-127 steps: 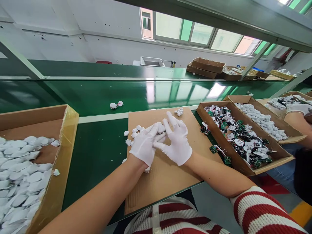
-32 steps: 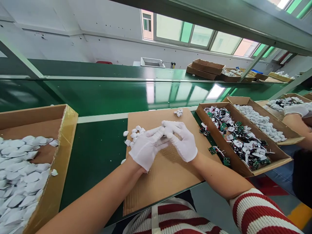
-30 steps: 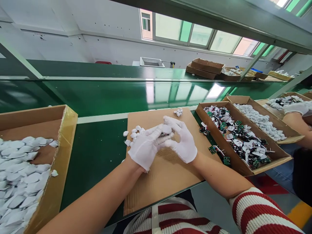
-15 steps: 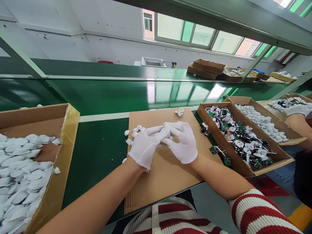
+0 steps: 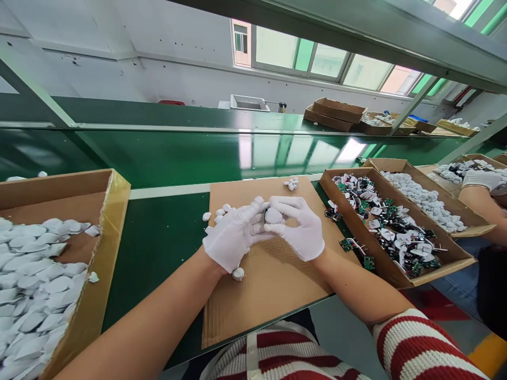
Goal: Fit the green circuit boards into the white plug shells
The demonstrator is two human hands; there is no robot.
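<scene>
Both my hands wear white gloves and meet over a brown cardboard sheet on the green bench. My left hand and my right hand together pinch a small white plastic shell between their fingertips. Several loose white shells lie on the sheet just left of my left hand. One more white shell lies under my left wrist. A small cluster of white pieces sits at the sheet's far edge.
A cardboard box of white shells stands at left. At right is a box of green circuit boards with plugs, then a box of white parts. Another person's gloved hand reaches in at far right. The green conveyor runs behind.
My hands stayed together over the sheet, working the white shell between the fingers; my left hand shifted slightly left, uncovering the shell by my wrist. White pieces on the conveyor drifted left.
</scene>
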